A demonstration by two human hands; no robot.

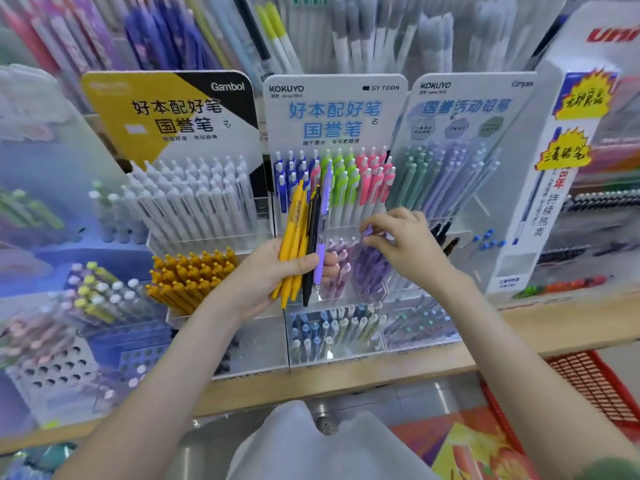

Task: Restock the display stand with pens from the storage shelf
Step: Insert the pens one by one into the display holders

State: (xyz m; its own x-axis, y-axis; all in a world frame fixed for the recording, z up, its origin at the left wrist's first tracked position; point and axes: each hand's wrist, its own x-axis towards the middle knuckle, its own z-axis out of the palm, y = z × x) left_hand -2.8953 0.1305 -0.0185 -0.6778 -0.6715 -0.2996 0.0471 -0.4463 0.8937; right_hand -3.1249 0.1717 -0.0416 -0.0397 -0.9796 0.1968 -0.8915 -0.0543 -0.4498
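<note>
Left hand [273, 271]: my fingers are curled round a bundle of pens [300, 237], with the thumb pressed across its front. The bundle consists of several yellow pens, one black pen and one pale purple one. It is held upright, tilted slightly right, in front of the middle display stand [332, 112]. Right hand [410, 242]: thumb and forefinger pinch the top end of a purple pen [367, 231], and the other fingers are loosely bent behind them. That pen sits directly above the clear compartment of purple pens [369, 271] in the stand's lower tier, just right of the bundle. Whether its tip is already among the others I cannot tell. The two hands are near each other but not touching. The upper tier of the stand holds blue, green and pink pens [346, 181] in rows below a white and blue header card. To its left is the yellow-and-black carded stand of white pens [194, 195], with a compartment of mustard pens [190, 275] below it. To the right is a stand of pastel pens [446, 174]. All stands rest on a wooden shelf [540, 323]. A red basket [595, 382] sits lower right, below the shelf edge.
</note>
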